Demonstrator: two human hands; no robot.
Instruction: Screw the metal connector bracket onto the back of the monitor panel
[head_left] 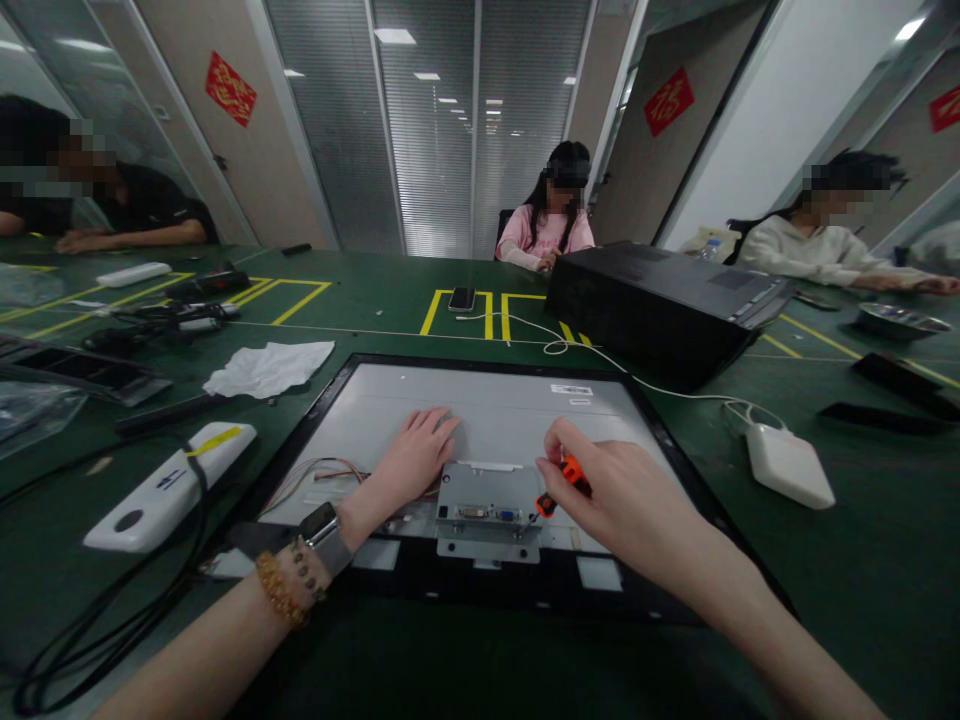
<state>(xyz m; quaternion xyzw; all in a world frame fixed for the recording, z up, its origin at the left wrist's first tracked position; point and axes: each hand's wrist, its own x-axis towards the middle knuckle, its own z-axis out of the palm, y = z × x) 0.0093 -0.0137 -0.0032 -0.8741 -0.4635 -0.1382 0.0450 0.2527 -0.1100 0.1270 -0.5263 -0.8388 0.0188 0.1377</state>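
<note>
An opened monitor panel lies back side up in front of me, with a black frame round its grey metal back. On its near half sits a metal bracket with video ports facing me. My right hand is closed round an orange and black screwdriver, whose tip points down at the bracket's right front, by the blue port. My left hand lies flat on the panel just left of the bracket, fingers stretched out. Thin wires run beside the left wrist, partly hidden under it.
A large black case stands behind the panel to the right. A white adapter with a cable lies right. Left are a white power bank, black cables and a tissue. A phone lies ahead. Several people sit round the table.
</note>
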